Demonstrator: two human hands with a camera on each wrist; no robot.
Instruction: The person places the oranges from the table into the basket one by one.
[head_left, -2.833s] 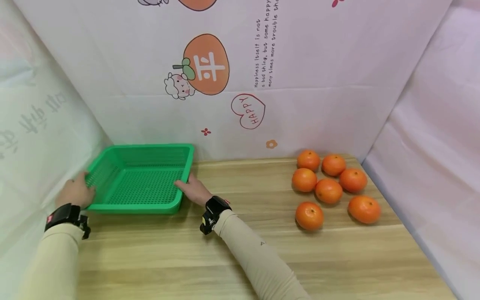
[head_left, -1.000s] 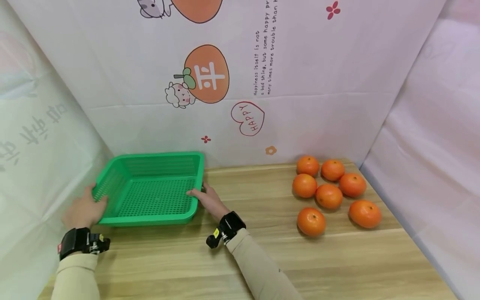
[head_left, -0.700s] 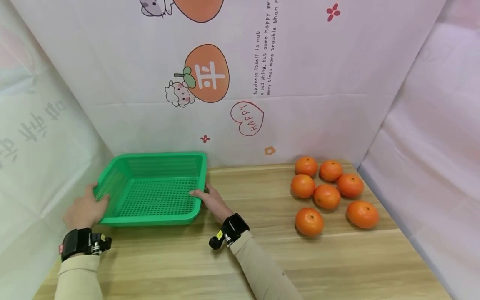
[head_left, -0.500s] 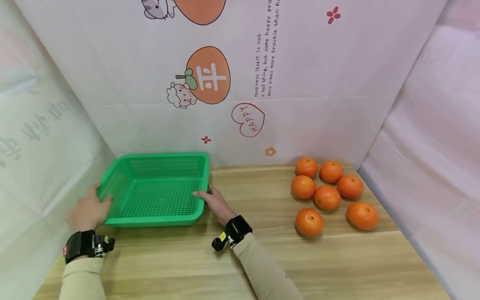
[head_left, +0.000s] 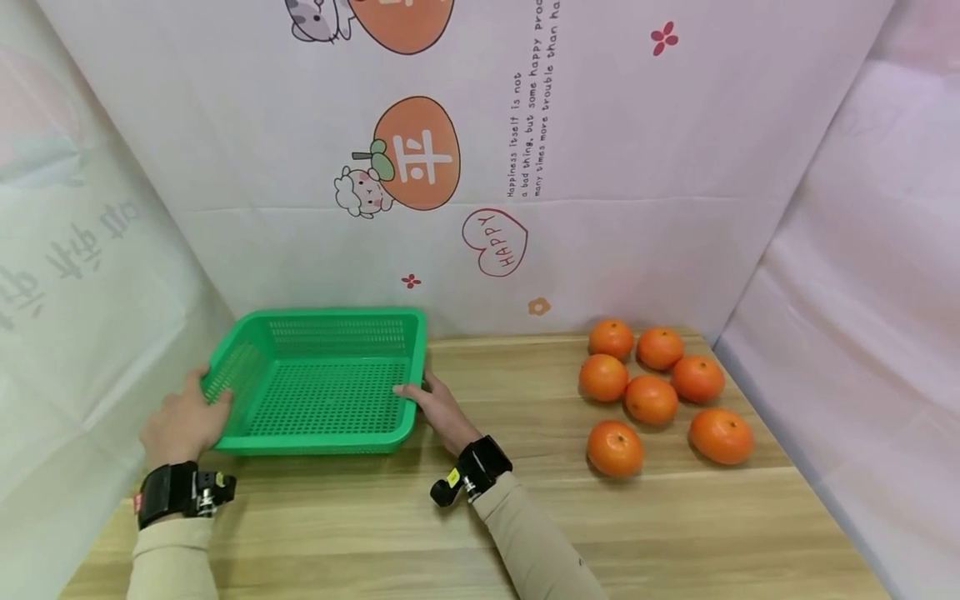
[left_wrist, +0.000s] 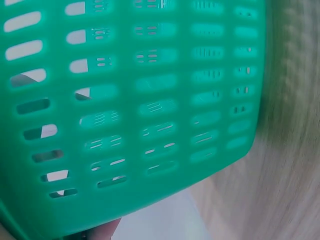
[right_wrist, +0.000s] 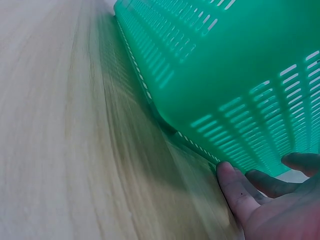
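Observation:
A green plastic basket (head_left: pixel 320 443) with slotted walls and a perforated floor stands at the back left of the wooden table, nothing inside it. At its left wall my left hand (head_left: pixel 183 423) grips the rim, thumb towards the inside. My right hand (head_left: pixel 444 410) holds the opposite wall, thumb over the rim and the other fingers outside. Seen from the right wrist, several fingertips (right_wrist: pixel 227 172) reach the outer wall near its lower edge. The left wrist view is mostly filled by the slotted wall of the basket (left_wrist: pixel 125 202), with only a bit of finger showing below.
Several mandarins (head_left: pixel 651 399) lie loosely grouped on the right side of the wooden table (head_left: pixel 390 525). A printed white sheet (head_left: pixel 622 150) hangs behind the table's back edge, and white cloth walls (head_left: pixel 847 275) flank it on both sides.
Both hands have moved the basket to the right, closer to the mandarins, keeping their hold on its sides. The mandarins have stayed in place while the head view has shifted slightly.

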